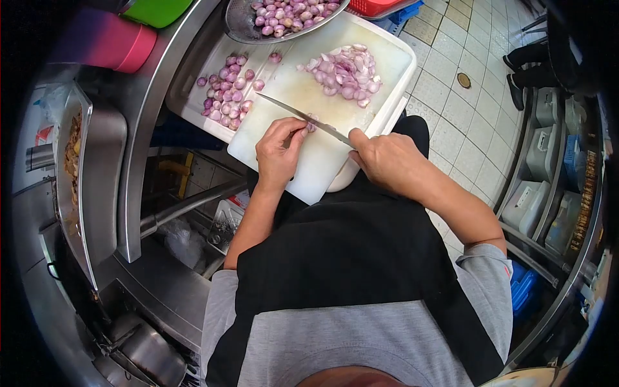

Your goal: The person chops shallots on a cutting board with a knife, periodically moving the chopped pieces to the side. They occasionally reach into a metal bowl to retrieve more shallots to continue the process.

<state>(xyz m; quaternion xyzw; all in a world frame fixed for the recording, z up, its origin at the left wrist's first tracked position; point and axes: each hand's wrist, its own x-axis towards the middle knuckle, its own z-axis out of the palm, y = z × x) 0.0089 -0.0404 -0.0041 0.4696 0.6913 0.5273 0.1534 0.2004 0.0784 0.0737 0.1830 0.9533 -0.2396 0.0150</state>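
Observation:
My right hand point(383, 155) is wrapped round the handle of a kitchen knife point(284, 106), whose blade points up and left across the white cutting board point(284, 155). At the blade, the fingertips of my left hand point(278, 149) pinch a shallot point(312, 122), which the knife partly covers. Beyond the blade lies a pile of sliced shallots point(348, 72) on the board. Whole peeled shallots point(227, 93) are heaped to the left, in the white tray point(187, 74) under the board.
A metal colander point(240, 26) full of whole shallots stands at the tray's far edge. Left are a steel counter edge point(145, 122), a pink container point(122, 48) and a steel food pan point(97, 168). A person's dark shoes point(516, 90) and a rack of bins point(538, 155) are at right.

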